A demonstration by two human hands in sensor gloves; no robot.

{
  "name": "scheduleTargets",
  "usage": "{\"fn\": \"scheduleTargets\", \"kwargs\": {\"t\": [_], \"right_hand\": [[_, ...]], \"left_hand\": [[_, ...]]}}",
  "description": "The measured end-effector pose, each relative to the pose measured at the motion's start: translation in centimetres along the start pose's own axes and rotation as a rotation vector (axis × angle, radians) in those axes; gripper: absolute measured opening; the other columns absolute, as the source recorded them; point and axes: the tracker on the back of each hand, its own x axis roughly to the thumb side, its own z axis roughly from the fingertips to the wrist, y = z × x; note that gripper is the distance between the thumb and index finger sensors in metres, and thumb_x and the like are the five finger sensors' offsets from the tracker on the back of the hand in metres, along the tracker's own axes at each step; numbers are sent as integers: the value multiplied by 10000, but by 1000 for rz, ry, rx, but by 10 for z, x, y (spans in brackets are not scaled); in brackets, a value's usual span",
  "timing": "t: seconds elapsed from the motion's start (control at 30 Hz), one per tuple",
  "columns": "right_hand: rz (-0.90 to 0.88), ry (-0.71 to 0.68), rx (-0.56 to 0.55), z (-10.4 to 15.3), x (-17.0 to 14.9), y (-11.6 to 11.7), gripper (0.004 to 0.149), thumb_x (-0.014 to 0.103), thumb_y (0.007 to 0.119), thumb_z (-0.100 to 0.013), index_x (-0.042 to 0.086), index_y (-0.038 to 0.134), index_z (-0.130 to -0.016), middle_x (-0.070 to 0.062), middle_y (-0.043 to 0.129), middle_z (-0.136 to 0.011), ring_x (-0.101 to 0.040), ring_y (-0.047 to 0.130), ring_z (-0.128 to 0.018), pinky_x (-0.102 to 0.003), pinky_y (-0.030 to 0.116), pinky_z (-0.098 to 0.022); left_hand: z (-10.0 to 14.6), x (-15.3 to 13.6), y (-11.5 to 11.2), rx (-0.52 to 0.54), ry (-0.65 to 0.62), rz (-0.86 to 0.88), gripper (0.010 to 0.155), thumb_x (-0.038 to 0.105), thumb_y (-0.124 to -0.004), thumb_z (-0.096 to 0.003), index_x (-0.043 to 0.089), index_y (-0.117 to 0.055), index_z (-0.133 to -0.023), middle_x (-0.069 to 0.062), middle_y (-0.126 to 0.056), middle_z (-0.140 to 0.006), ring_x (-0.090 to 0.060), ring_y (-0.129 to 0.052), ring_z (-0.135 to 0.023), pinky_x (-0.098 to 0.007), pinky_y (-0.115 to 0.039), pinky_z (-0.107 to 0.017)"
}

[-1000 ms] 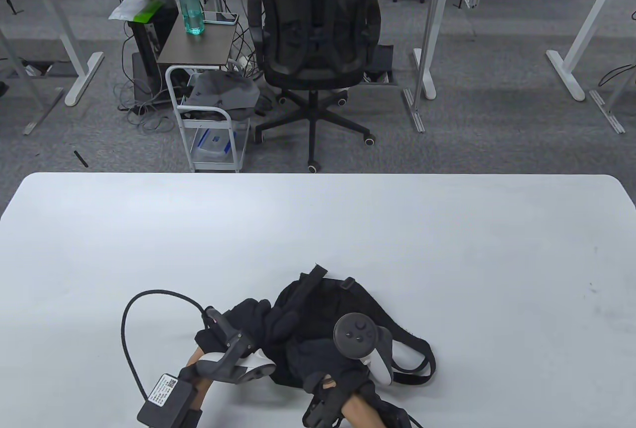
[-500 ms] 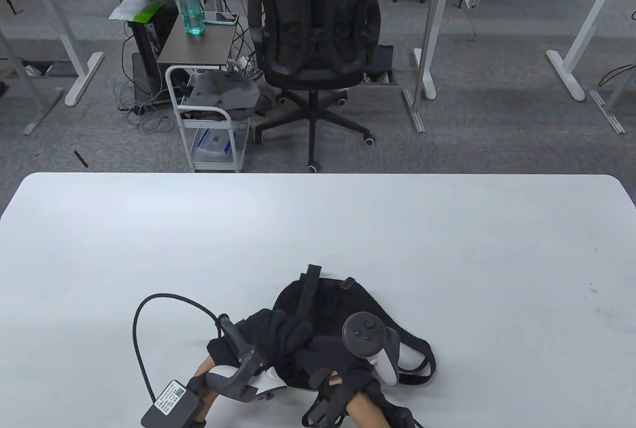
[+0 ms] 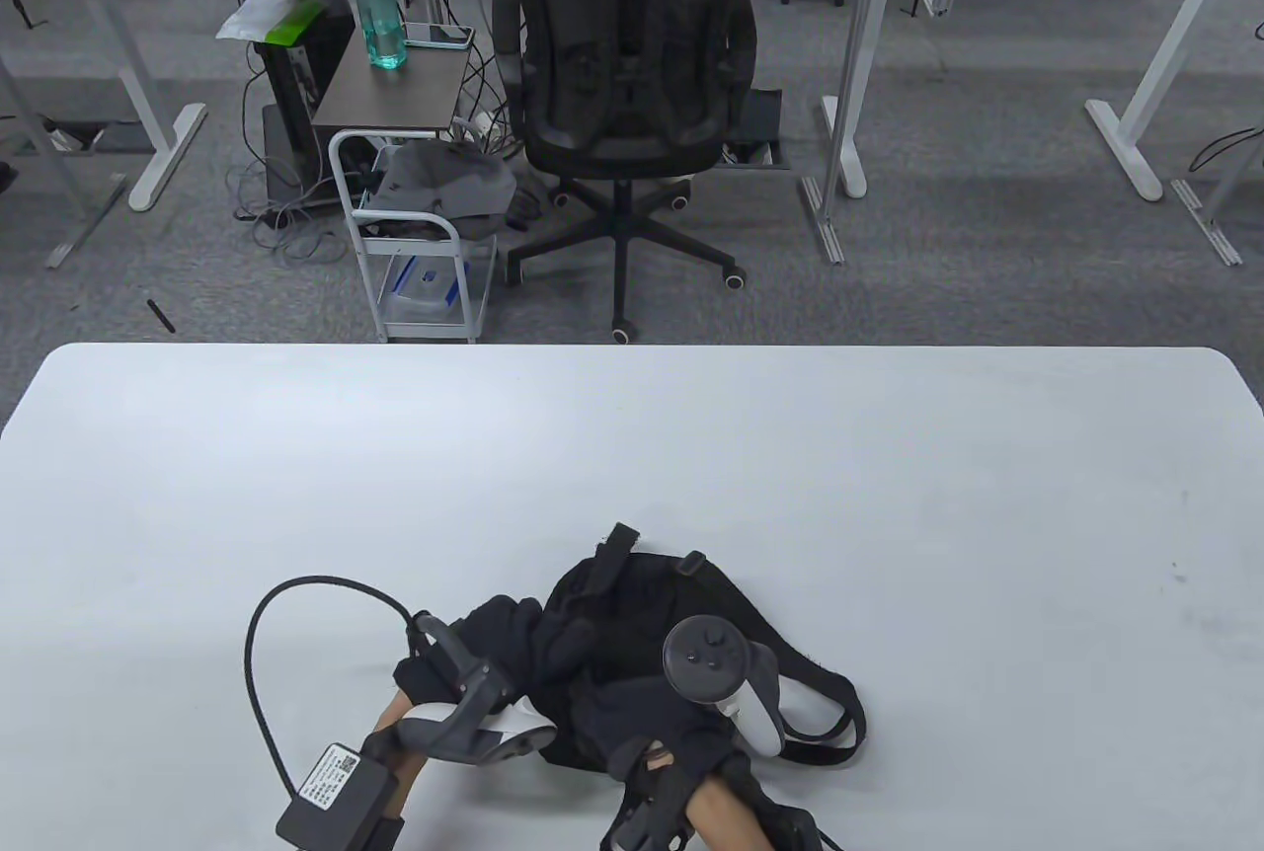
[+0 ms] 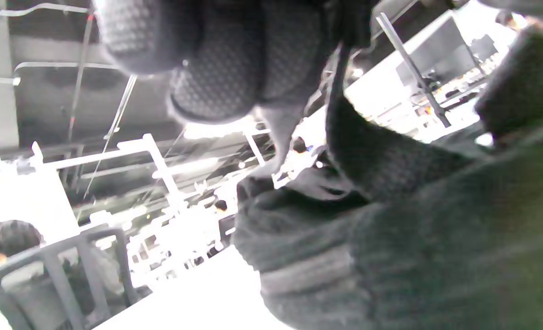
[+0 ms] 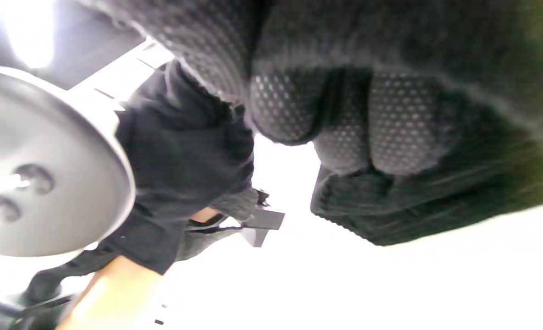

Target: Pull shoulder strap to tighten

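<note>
A black backpack (image 3: 691, 594) lies near the table's front edge. A thin shoulder strap (image 3: 614, 555) sticks out over its far side. My left hand (image 3: 523, 639) rests on the backpack's left part. In the left wrist view its curled fingers (image 4: 216, 59) pinch a narrow strap (image 4: 340, 78) that runs down to the backpack (image 4: 436, 252). My right hand (image 3: 642, 703) lies on the backpack's near part. In the right wrist view its curled fingers (image 5: 390, 128) grip dark ribbed fabric (image 5: 390, 220).
A padded strap loop (image 3: 844, 708) lies on the white table (image 3: 889, 496) to the right of the backpack. A black cable (image 3: 262, 634) arcs from my left wrist. A black office chair (image 3: 622, 81) and a white cart (image 3: 415, 249) stand beyond the far edge.
Both hands shifted right half a second ago and have come back left, close to where they were one second ago. The strap's far end tilted slightly.
</note>
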Motion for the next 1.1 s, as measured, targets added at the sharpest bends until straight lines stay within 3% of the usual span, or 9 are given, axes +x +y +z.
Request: {"fn": "scheduleTargets", "kwargs": {"t": [0.07,0.13,0.3,0.5,0.8,0.87,0.97,1.1], "right_hand": [[-42,6,-47,3,-4,-4,478,337,817,-457,-68,939,-679,-288,925,-764,-457,976,-570,-604,769,-449],[-61,1,-77,3,-5,-8,535,395,805,-464,-66,914,-711,-291,896,-792,-460,958,-595,-603,757,-463],[-73,-29,-104,5,0,-6,455,345,781,-468,-48,971,-595,-252,989,-678,-423,1018,-489,-585,801,-410],[-39,-38,-74,3,4,-3,409,320,771,-472,-24,983,-531,-212,1025,-610,-376,1044,-423,-558,830,-377],[-13,-26,5,0,5,3,399,319,778,-471,-14,992,-522,-212,1035,-590,-371,1049,-403,-552,836,-365],[-19,-16,-17,0,3,2,400,325,790,-468,-12,993,-542,-218,1028,-616,-386,1043,-432,-563,825,-382],[6,-14,-75,4,1,-3,478,352,816,-461,-58,944,-671,-283,936,-752,-458,981,-560,-606,768,-447],[-13,-27,-111,5,0,-8,508,415,784,-474,-36,969,-615,-257,979,-699,-435,1008,-517,-592,790,-426]], "left_hand": [[-1,2,9,28,-8,-8,640,465,-550,-308,333,-554,-935,138,-980,-602,-100,-1021,-538,-284,-863,-431],[-1,3,15,61,6,37,642,466,-557,-308,325,-560,-934,132,-983,-599,-109,-1022,-536,-289,-862,-429],[-1,16,28,102,-38,31,646,466,-567,-298,318,-575,-927,121,-990,-595,-117,-1026,-531,-297,-864,-426],[0,9,13,80,-37,70,651,459,-512,-293,373,-534,-938,122,-974,-605,-126,-1009,-552,-309,-848,-446],[9,-21,-6,-9,78,83,647,468,-511,-295,403,-514,-938,127,-968,-610,-125,-1001,-564,-307,-842,-455],[7,-18,-2,-11,77,57,646,458,-535,-302,350,-540,-938,124,-971,-611,-125,-1004,-562,-308,-845,-452],[5,-13,9,21,31,-15,642,461,-540,-311,322,-547,-937,134,-974,-608,-109,-1014,-551,-293,-858,-440],[3,-3,20,74,12,43,643,466,-555,-310,316,-558,-935,124,-980,-605,-123,-1016,-546,-300,-856,-436]]}}
